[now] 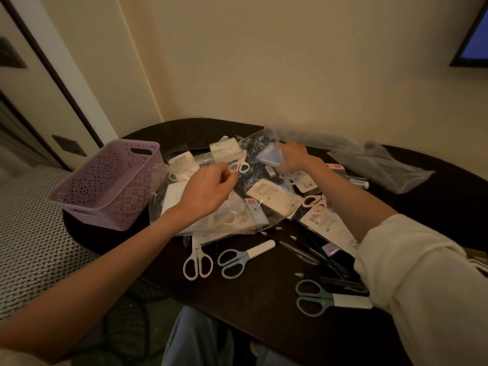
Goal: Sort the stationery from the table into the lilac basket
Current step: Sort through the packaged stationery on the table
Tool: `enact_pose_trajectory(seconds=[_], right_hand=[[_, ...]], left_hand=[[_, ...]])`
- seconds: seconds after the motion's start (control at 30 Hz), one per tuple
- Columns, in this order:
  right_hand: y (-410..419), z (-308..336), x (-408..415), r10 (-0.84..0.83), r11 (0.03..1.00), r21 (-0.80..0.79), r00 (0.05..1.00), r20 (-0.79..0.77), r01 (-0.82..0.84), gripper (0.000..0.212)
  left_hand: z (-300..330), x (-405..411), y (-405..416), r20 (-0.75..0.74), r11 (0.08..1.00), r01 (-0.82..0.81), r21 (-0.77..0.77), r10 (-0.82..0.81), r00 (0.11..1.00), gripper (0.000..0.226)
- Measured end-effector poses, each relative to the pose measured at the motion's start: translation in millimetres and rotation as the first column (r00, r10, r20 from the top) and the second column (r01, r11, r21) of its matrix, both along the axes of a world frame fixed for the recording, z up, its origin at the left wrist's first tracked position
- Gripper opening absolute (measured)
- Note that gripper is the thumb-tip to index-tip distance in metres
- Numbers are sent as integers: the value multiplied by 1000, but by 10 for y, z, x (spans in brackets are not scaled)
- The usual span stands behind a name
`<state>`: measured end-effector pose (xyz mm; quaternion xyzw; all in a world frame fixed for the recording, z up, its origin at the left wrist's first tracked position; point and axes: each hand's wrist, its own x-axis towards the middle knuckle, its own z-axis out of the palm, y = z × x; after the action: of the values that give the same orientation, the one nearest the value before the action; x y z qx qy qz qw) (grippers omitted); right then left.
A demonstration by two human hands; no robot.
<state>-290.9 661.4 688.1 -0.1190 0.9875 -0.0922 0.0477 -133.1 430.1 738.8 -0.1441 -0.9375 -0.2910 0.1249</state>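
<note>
**Scissors lifted over a heap of packets**

The left hand (208,190) pinches a small pair of white scissors (239,166) by its handle rings, holding it above the pile in the middle of the dark table (277,326). The scissors are pale, with two small loops, partly blurred. The lilac basket (105,183), with patterned holes in its walls and a slot handle, stands at the table's left edge, just beside the pile.

The right hand (294,157) grips a clear plastic bag (266,146) with a pale blue item inside; the fingers are curled into the blurred film. Packets in plastic wrap (274,199) crowd the space between hands and basket. Nearer lie white-handled scissors (198,262), blue-handled scissors (237,258), green-handled scissors (324,298) and several pens (303,249).
</note>
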Motion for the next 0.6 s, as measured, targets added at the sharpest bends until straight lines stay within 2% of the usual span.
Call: enact_pose_trajectory(seconds=[0.2, 0.33, 0.5, 0.6], right_hand=[[-102, -57, -107, -50, 998, 42, 999, 18, 49, 74], [-88, -58, -112, -75, 997, -17, 997, 3, 75, 77], [-43, 55, 11, -215, 950, -252, 971, -100, 184, 54], [-31, 251, 193, -380, 779, -570, 920, -100, 260, 49]], left_hand=[[1, -27, -12, 11, 1000, 23, 21, -23, 1000, 34], [9, -30, -28, 16, 999, 30, 27, -30, 999, 34], [34, 26, -45, 24, 998, 33, 56, -34, 999, 33], [62, 87, -61, 25, 997, 35, 62, -37, 999, 32]])
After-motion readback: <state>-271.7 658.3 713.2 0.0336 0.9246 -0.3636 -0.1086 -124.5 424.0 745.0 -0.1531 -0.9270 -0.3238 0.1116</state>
